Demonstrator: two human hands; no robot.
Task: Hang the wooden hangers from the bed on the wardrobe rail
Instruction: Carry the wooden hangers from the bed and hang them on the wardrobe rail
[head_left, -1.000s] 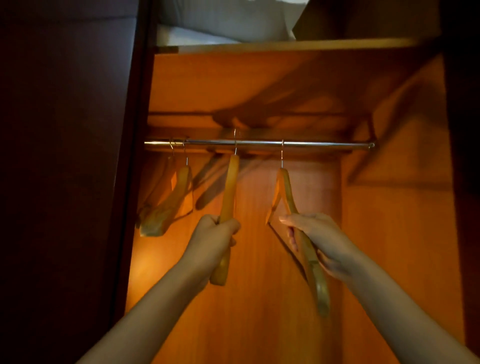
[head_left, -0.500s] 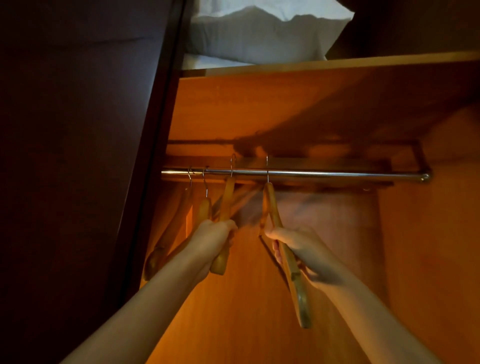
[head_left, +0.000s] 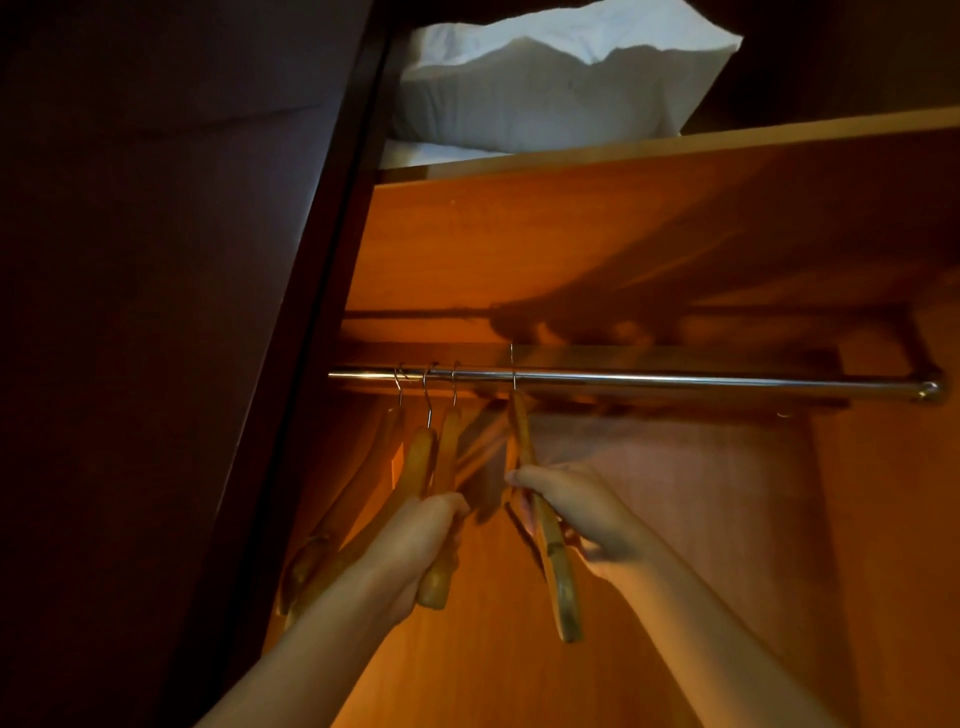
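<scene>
Nearest, the left hand (head_left: 421, 545) is wrapped tight around the lower arm of a wooden hanger (head_left: 444, 467), and the right hand (head_left: 576, 512) pinches a second hanger (head_left: 558, 582). Both hook over the wardrobe rail (head_left: 675, 382) toward its left end, beside two more hangers (head_left: 415, 457). Farther up, a pillow (head_left: 545, 88) lies on the shelf (head_left: 675, 148).

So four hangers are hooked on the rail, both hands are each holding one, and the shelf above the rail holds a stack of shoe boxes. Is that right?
Not quite. The head view shows white pillows on the shelf above the rail, not shoe boxes. The rest holds: four hooks sit on the rail, the left hand grips one hanger and the right hand grips another hanger.
</scene>
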